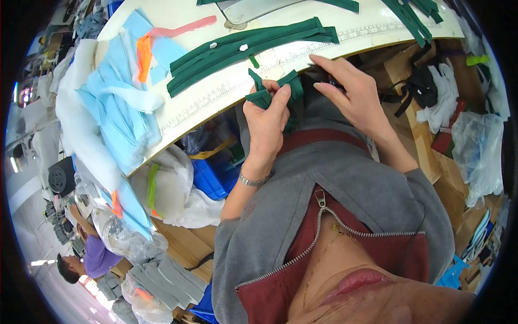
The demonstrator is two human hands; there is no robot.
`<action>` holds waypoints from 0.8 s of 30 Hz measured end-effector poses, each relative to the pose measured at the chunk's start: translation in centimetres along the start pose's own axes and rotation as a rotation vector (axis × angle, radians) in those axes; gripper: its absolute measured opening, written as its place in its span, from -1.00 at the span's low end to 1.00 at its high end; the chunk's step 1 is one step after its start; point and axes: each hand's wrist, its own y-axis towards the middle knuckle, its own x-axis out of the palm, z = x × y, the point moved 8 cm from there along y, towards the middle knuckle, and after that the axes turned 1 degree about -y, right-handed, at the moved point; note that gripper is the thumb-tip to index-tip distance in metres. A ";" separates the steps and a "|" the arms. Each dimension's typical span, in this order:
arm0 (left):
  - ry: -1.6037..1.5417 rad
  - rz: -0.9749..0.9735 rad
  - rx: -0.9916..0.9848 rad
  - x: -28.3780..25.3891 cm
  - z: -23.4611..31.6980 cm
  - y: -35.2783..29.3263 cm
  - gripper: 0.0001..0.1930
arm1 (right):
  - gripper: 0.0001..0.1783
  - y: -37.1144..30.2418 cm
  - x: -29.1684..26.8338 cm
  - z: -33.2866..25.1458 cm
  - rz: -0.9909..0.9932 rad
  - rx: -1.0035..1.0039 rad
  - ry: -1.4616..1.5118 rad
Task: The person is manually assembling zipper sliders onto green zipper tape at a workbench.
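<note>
My left hand (268,110) is closed on a folded dark green fabric strip (294,86), pinched between thumb and fingers just over the table's near edge. Ends of the strip stick up on both sides of the fingers. To its right, my right hand (350,92) is curled around a small dark tool (333,81), mostly hidden by the fingers; its exact kind does not show. Thumb and forefinger point toward the strip, with a gap between the hands. Beyond them, long green fabric bands (243,51) with small white spots lie side by side on the table.
The white table (186,121) has a printed ruler scale along its curved edge. Light blue fabric (116,102) with white padding is heaped at left. More green strips (407,21) lie far right. Below are a blue bin (210,178) and cardboard. A person in purple (100,256) is at lower left.
</note>
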 end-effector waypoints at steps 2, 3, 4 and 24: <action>-0.020 -0.004 0.003 0.0 -0.1 0.0 -0.89 | -0.64 -0.3 0.1 -0.4 -0.014 -0.006 0.084; -0.019 -0.005 0.006 0.0 -0.1 0.0 -0.89 | -0.64 -0.4 0.1 -0.5 -0.012 -0.008 0.084; -0.018 -0.011 0.014 0.0 -0.1 0.0 -0.88 | -0.65 -0.5 0.5 -0.5 -0.047 0.021 0.131; 0.111 -0.050 0.028 0.0 -0.5 -0.6 -0.78 | -0.80 -0.7 1.4 -0.5 -0.076 0.067 0.124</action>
